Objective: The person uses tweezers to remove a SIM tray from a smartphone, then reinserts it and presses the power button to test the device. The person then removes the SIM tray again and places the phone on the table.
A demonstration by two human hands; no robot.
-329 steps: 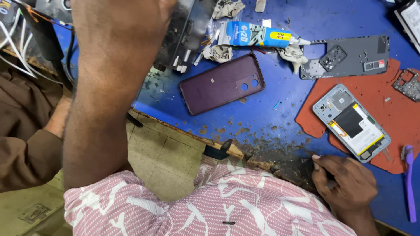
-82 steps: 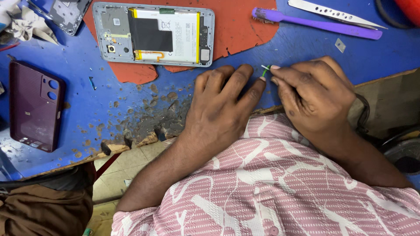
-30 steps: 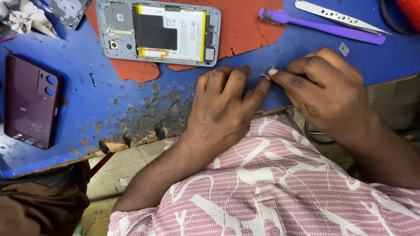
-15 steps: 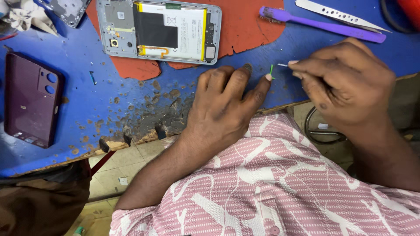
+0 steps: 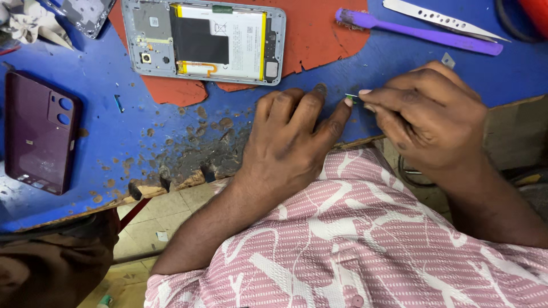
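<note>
Right hand (image 5: 434, 120) fingertips pinched on tiny green part (image 5: 351, 98) above blue mat (image 5: 399, 57). Left hand (image 5: 291, 137) flat, fingers together, fingertip beside part. Risk: part slips from pinch, lost among mat debris.

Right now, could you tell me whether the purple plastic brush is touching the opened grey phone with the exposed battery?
Apart. The head view shows bare orange mat between the purple plastic brush and the opened grey phone.
</note>
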